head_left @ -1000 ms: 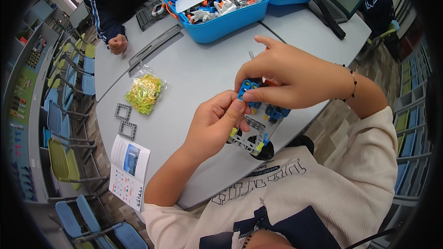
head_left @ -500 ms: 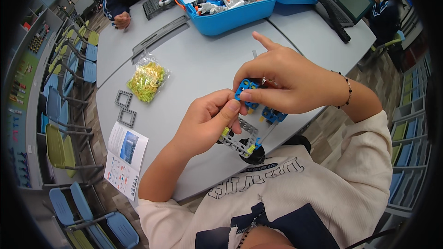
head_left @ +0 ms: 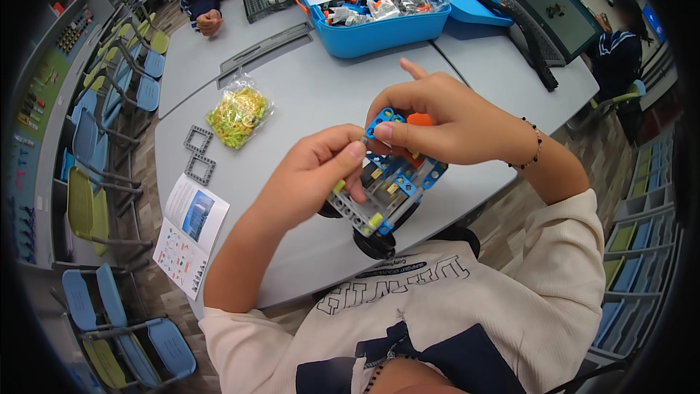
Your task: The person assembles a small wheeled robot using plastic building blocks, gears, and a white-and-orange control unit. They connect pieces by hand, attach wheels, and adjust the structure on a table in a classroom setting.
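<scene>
Between right fingers [head_left: 382, 100], blue beam [head_left: 389, 114]

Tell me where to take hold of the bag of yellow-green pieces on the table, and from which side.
Probably best to pinch the slack film at the far end of the clear plastic bag of yellow-green pieces, coming down from the right: the pieces bunch toward the near end, and the grey plastic square frames lie close on its left.

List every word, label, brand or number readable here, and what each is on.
Cream sweatshirt: large outlined letters and a dark oval print; wording withheld.
Paper booklet: printed text, too small to read.
Laptop screen: no legible text.
Brick-built vehicle: none legible.
</scene>
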Available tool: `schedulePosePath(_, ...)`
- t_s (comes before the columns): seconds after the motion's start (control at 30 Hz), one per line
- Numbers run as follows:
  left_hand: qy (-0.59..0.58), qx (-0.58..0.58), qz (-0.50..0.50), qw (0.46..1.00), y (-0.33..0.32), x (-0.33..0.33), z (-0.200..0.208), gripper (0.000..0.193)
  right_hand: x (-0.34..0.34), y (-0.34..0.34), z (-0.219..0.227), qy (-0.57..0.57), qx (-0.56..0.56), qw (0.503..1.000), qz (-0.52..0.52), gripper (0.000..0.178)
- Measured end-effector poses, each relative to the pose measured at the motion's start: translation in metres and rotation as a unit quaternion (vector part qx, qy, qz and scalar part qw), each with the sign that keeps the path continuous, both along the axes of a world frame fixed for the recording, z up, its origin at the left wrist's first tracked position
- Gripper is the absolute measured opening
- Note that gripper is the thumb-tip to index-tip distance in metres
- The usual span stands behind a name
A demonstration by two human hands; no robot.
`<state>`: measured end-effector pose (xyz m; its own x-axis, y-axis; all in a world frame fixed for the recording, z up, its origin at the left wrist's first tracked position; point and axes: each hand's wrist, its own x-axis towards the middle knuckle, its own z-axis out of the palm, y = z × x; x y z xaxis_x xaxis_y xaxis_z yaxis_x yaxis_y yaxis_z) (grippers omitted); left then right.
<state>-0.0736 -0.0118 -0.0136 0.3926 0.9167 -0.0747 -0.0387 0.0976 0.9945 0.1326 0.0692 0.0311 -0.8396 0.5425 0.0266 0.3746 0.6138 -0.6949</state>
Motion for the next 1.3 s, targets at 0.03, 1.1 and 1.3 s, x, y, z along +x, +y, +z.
schedulePosePath(0.03,0.005,-0.013,0.001,1.000,0.003,0.000,0.005,0.030,0.002,0.003,0.000,0.020,-0.022,0.999,0.014,0.022)
schedulePosePath(1.1,0.720,0.429,0.145,0.527,-0.056,0.072,0.020,0.016,0.037,0.003,-0.062,0.200,0.502,0.833,0.121,0.023)
schedulePosePath(1.3,0.737,0.407,0.187,0.507,-0.067,0.050,0.029,0.011,0.041,0.011,-0.056,0.192,0.495,0.842,0.097,0.018)
